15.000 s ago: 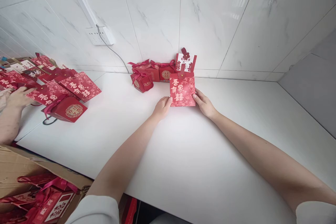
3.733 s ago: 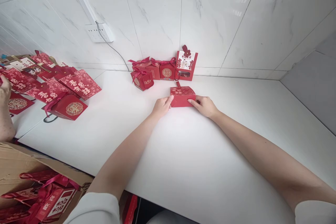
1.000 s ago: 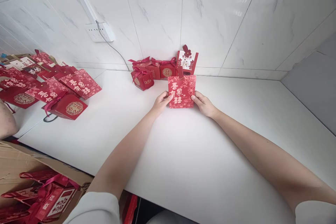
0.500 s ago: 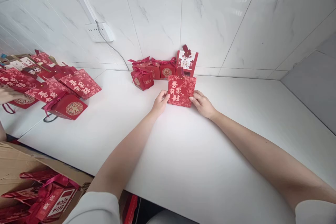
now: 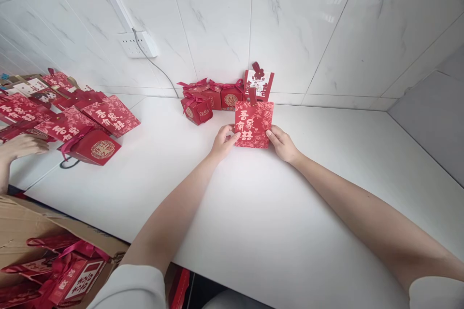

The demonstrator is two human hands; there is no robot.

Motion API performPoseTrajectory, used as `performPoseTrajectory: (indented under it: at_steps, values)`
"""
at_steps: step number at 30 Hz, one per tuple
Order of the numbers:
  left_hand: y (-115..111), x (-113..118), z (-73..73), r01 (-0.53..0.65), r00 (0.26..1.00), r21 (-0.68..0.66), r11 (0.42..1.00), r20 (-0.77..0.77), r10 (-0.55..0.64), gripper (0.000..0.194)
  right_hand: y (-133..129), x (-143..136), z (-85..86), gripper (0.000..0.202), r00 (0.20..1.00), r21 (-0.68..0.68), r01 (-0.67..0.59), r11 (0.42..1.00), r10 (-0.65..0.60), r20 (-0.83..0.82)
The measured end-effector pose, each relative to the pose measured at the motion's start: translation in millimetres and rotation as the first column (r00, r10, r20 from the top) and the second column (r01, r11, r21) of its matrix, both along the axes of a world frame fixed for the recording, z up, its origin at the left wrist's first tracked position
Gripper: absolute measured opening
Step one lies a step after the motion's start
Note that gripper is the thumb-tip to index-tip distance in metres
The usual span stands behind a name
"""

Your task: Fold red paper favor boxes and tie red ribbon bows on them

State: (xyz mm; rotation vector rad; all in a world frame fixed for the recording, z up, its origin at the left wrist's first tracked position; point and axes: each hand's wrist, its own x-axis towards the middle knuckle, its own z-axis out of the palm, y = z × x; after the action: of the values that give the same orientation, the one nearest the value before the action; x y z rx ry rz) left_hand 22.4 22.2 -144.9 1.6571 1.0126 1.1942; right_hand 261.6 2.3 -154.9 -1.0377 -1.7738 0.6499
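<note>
Head view: left grip (image 5: 221, 145) and right grip (image 5: 284, 145) are both closed on a box (image 5: 254, 124), one at each side edge, thumbs on its front. The box is red with pale characters and is held roughly upright between the grips, loop (image 5: 253, 97) at top; contact with the tabletop (image 5: 275, 217) cannot be confirmed. Directly beyond the grips, partly covered by the box, stands a flower-topped pack (image 5: 266, 88). Beyond and left of the left grip, ribboned boxes (image 5: 231, 100) sit together. Well left, a co-worker's hand (image 5: 27, 146) is beside red packs (image 5: 113, 117). Nearer, below these, a carton (image 5: 18, 219) contains more.
</note>
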Motion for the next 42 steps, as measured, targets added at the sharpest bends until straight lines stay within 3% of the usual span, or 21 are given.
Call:
performPoseTrajectory:
  at_steps: [7,17,30,42]
  values:
    - [-3,1,2.4,0.194,0.98,-0.075,0.978,0.06,-0.19,0.042,1,0,-1.7,0.045,0.997,-0.097,0.043,0.994,-0.049,-0.067]
    - [0,1,2.1,0.133,0.99,-0.059,0.989,-0.037,-0.135,0.044,-3,0,3.0,0.05,0.997,-0.15,0.051,0.987,-0.06,-0.055]
    - [-6,2,5.1,0.087,0.995,-0.038,0.995,-0.051,-0.089,0.046,-3,1,3.5,0.048,0.998,-0.104,0.06,0.993,-0.059,0.011]
    - [-5,-1,5.4,0.074,0.994,-0.074,0.995,0.082,-0.068,0.053,-5,3,9.2,0.042,0.984,-0.004,-0.129,0.992,0.128,0.123]
